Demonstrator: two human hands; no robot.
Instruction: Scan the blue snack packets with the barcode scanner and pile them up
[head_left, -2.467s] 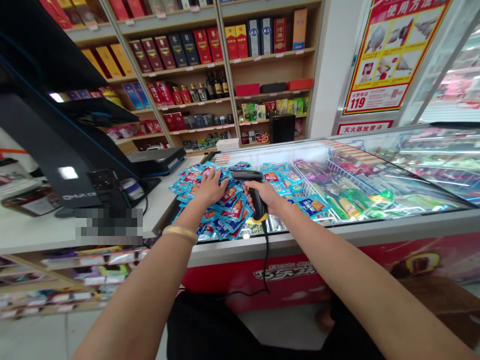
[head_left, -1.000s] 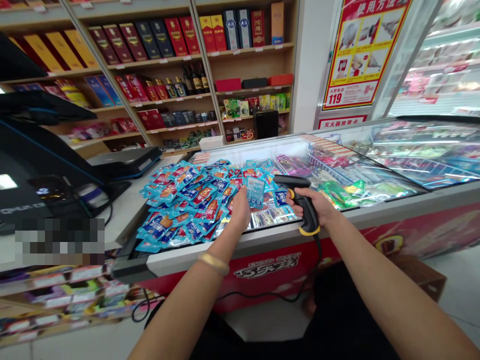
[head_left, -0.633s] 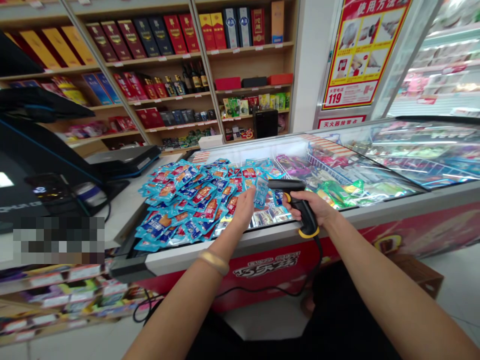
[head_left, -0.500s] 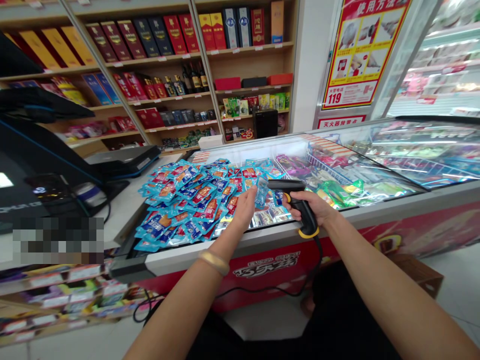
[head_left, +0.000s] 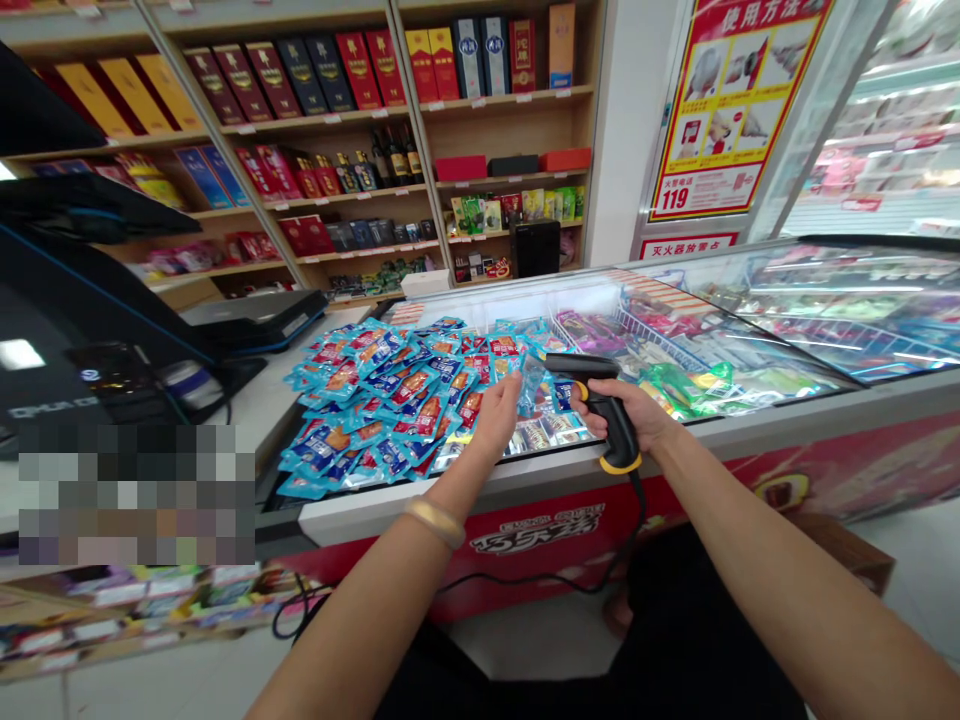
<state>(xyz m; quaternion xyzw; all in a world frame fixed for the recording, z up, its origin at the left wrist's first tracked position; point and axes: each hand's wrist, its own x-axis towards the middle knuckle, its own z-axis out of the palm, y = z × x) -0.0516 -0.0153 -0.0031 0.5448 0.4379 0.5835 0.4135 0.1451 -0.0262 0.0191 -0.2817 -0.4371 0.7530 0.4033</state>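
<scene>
My right hand [head_left: 626, 405] is closed around the handle of a black and yellow barcode scanner [head_left: 619, 440], its head pointing left. Facing the scanner's head is a small light-blue snack packet [head_left: 532, 385], pinched upright in my left hand [head_left: 498, 412]. A gold-coloured bangle [head_left: 435, 522] circles my left wrist. Left of the packet, a heap of blue and red snack packets [head_left: 405, 400] lies on the glass top of the chest freezer [head_left: 375, 505]. The scanner's cable [head_left: 525, 577] hangs down in front of the freezer.
A dark checkout machine [head_left: 112, 330] and a weighing scale [head_left: 259, 318] stand on the counter at left. Behind the freezer, shelves [head_left: 337, 118] hold boxes and bottles. Bagged goods [head_left: 679, 385] show through the freezer glass. A brown box [head_left: 844, 550] sits on the floor at right.
The whole view has shifted slightly. Both hands keep their holds on the packet and the scanner, and the scanner's head still faces the packet.
</scene>
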